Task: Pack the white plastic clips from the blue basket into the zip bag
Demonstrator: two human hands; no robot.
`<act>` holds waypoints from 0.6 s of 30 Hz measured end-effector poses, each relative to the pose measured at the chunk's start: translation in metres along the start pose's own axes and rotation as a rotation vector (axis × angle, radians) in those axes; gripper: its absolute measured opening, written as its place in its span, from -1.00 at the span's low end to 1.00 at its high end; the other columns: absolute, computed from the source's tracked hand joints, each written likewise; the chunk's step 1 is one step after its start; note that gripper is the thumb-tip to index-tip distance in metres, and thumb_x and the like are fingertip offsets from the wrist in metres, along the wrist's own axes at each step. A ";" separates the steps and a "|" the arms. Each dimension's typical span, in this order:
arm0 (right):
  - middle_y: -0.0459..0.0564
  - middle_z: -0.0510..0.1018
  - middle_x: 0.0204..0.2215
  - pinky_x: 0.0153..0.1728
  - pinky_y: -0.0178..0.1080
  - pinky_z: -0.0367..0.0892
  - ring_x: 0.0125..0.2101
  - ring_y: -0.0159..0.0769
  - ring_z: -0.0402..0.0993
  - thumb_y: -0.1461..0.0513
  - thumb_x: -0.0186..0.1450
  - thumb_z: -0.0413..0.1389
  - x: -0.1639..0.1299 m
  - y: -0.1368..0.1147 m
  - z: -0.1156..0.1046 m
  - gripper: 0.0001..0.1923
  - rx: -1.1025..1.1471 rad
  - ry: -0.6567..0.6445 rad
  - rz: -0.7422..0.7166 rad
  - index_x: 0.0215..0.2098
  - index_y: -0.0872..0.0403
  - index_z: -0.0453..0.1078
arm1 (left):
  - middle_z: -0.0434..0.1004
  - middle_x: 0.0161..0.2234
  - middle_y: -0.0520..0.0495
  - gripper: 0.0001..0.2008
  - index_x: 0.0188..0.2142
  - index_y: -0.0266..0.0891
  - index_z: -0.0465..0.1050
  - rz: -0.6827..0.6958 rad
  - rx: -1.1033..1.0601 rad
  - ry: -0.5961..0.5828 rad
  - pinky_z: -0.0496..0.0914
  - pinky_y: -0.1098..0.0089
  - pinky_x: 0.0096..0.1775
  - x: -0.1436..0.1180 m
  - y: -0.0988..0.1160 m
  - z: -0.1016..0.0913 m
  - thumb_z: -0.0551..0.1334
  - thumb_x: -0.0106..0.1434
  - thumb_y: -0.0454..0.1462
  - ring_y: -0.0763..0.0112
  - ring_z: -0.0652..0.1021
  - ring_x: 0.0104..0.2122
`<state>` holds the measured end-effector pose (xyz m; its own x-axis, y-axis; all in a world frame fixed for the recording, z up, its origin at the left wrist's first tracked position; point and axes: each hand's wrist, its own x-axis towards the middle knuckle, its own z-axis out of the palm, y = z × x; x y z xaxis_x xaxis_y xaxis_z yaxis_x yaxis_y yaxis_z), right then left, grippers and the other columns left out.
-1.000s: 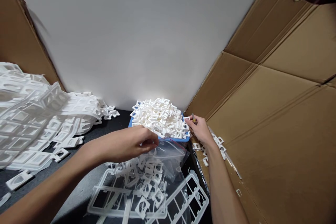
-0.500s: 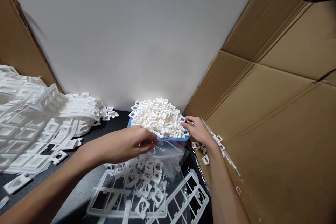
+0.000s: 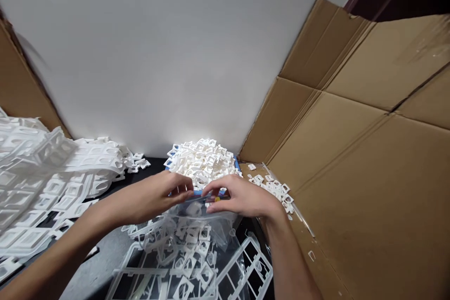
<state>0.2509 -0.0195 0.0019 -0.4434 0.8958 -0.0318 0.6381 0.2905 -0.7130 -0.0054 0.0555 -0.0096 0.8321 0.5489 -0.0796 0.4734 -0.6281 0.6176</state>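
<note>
My left hand [image 3: 170,197] is closed, fingers pinching the upper edge of a clear zip bag [image 3: 218,227]. Right at the bag's mouth is my right hand [image 3: 242,197], its thumb and fingers curled round a small thing with a yellow part [image 3: 217,199], whose kind I cannot make out. A small white piece shows by the right fingertips. Behind both hands, a blue bin [image 3: 238,165] is heaped with small white plastic pieces [image 3: 204,159] that have cut-out openings. In front of and below the bag lie more white pieces [image 3: 190,262] among translucent plastic frames [image 3: 255,267].
Sheets of joined white pieces [image 3: 42,187] pile up on the black table [image 3: 89,269] at left. Loose pieces [image 3: 277,190] lie along the cardboard wall [image 3: 351,187] at right. A grey wall [image 3: 168,56] stands at the back, with another cardboard panel [image 3: 24,75] at far left.
My right hand has moved left from the bin's right edge to the bag's mouth, still holding the thing with the yellow part. The left hand stays on the bag. The view has shifted slightly.
</note>
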 end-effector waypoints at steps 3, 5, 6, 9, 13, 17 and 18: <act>-0.06 0.72 -0.16 -0.14 -0.23 0.40 -0.16 -0.22 0.60 0.06 0.37 0.31 -0.009 0.018 -0.016 -0.77 0.031 0.159 0.059 -0.07 -0.05 0.67 | 0.63 -0.28 -0.11 -0.52 -0.14 -0.19 0.61 0.014 -0.027 -0.071 0.29 0.33 -0.32 -0.003 0.003 -0.001 0.10 0.54 0.10 0.26 0.55 -0.34; -0.06 0.70 -0.23 -0.19 -0.25 0.37 -0.22 -0.25 0.56 0.06 0.40 0.25 -0.021 0.042 -0.031 -0.78 -0.044 0.375 0.198 -0.17 0.00 0.65 | 0.64 -0.27 -0.14 -0.49 -0.19 -0.20 0.62 0.006 -0.024 -0.105 0.31 0.32 -0.31 -0.004 0.007 0.000 0.10 0.53 0.12 0.23 0.57 -0.32; -0.10 0.65 -0.33 -0.25 -0.26 0.33 -0.30 -0.28 0.51 0.06 0.37 0.26 -0.027 0.057 -0.037 -0.79 -0.116 0.450 0.320 -0.22 0.01 0.63 | 0.65 -0.27 -0.15 -0.47 -0.20 -0.20 0.63 0.002 -0.018 -0.119 0.31 0.31 -0.31 -0.004 0.009 0.000 0.10 0.53 0.13 0.22 0.57 -0.32; -0.16 0.44 -0.57 -0.42 -0.29 0.18 -0.48 -0.32 0.35 0.20 0.25 0.28 -0.041 0.103 -0.042 -0.89 -0.156 0.545 0.513 -0.32 0.10 0.52 | 0.68 -0.24 -0.16 -0.49 -0.13 -0.17 0.67 -0.017 -0.019 -0.151 0.34 0.33 -0.29 -0.005 0.010 0.001 0.12 0.51 0.14 0.20 0.61 -0.28; -0.25 0.39 -0.60 -0.48 -0.35 0.14 -0.56 -0.39 0.29 0.29 0.11 0.32 -0.038 0.144 -0.026 -0.79 -0.109 0.447 0.589 -0.27 0.08 0.48 | 0.70 -0.19 -0.16 -0.60 -0.08 -0.11 0.71 0.015 -0.044 -0.205 0.36 0.36 -0.30 -0.006 0.005 0.001 0.31 0.40 0.10 0.22 0.62 -0.27; -0.24 0.40 -0.56 -0.45 -0.38 0.13 -0.50 -0.40 0.30 0.36 0.05 0.28 -0.025 0.160 -0.015 -0.79 -0.135 0.410 0.585 -0.36 0.06 0.41 | 0.71 -0.17 -0.14 -0.78 -0.17 -0.09 0.73 0.084 -0.098 -0.248 0.38 0.36 -0.29 -0.008 0.001 0.005 0.41 0.32 -0.05 0.22 0.61 -0.26; -0.23 0.40 -0.56 -0.44 -0.38 0.12 -0.49 -0.40 0.30 0.37 0.05 0.27 -0.024 0.161 -0.015 -0.80 -0.146 0.406 0.580 -0.39 0.06 0.39 | 0.71 -0.18 -0.12 -0.82 -0.19 -0.08 0.72 0.079 -0.098 -0.256 0.38 0.36 -0.28 -0.009 0.002 0.006 0.40 0.33 -0.09 0.23 0.62 -0.25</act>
<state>0.3735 0.0112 -0.1023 0.2430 0.9655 -0.0941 0.7897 -0.2532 -0.5588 -0.0100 0.0465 -0.0125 0.9172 0.3352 -0.2154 0.3841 -0.6000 0.7018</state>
